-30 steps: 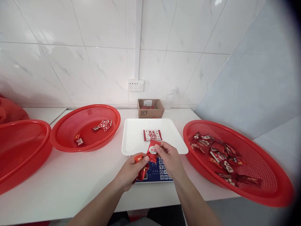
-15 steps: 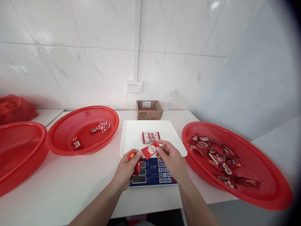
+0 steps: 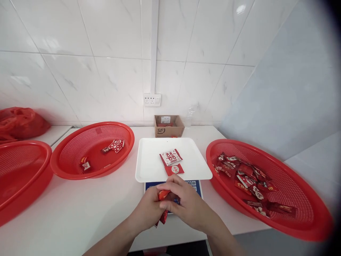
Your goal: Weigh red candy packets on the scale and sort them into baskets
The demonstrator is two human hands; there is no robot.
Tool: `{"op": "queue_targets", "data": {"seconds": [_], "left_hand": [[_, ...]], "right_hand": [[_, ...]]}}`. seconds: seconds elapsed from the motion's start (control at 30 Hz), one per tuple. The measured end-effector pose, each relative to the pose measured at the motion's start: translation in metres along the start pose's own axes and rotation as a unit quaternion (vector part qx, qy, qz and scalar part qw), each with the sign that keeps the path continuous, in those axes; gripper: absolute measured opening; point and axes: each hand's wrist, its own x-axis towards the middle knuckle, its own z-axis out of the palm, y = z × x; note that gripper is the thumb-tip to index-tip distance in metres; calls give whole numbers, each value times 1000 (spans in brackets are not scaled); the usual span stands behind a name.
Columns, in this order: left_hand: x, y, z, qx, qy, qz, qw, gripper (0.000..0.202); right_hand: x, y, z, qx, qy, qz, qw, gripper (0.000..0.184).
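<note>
My left hand [image 3: 146,209] is closed around a few small wrapped candies; a shiny red wrapper [image 3: 163,217] sticks out below its fingers. My right hand [image 3: 185,204] meets it, thumb and fingertips closing on an orange-red candy packet [image 3: 163,194] between the two hands. Just beyond, on the white scale tray [image 3: 149,156], lie a white-and-red packet [image 3: 171,157] with a double-happiness sign and a red packet [image 3: 175,170] with a round white label, overlapping slightly. My hands cover most of the scale's blue keypad panel [image 3: 197,185].
At the right stands a red perforated basket [image 3: 303,199] with several wrapped snacks. Two more red baskets [image 3: 61,170] [image 3: 29,199] stand at the left, the farther one holding a few packets. A cardboard box [image 3: 169,131] and a red bag [image 3: 23,122] are at the back.
The red packet with the round label has left my right hand and lies on the tray against the white-and-red one, which has turned slightly. My right hand has moved down to my left hand.
</note>
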Motion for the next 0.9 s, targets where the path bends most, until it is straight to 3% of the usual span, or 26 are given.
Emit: {"op": "queue_targets", "data": {"seconds": [0.13,0.23,0.33,0.5,0.7,0.9], "left_hand": [[1,-3,1,13,-23,-48,999,9],[0,-7,-1,-28,-29,-48,998,18],[0,-9,-2,-72,-2,-29,997,27],[1,-8,-4,-75,47,7,996,34],[3,-10,-5,-55,41,-3,998,37],[1,-8,-6,-177,29,-83,980,32]], "right_hand": [[0,1,-1,11,7,23,1000,17],[3,3,-3,36,62,42,996,19],[5,6,-3,96,125,89,983,28],[6,11,-2,139,112,124,976,34],[6,8,3,94,96,100,986,37],[9,17,-8,21,218,138,966,37]]}}
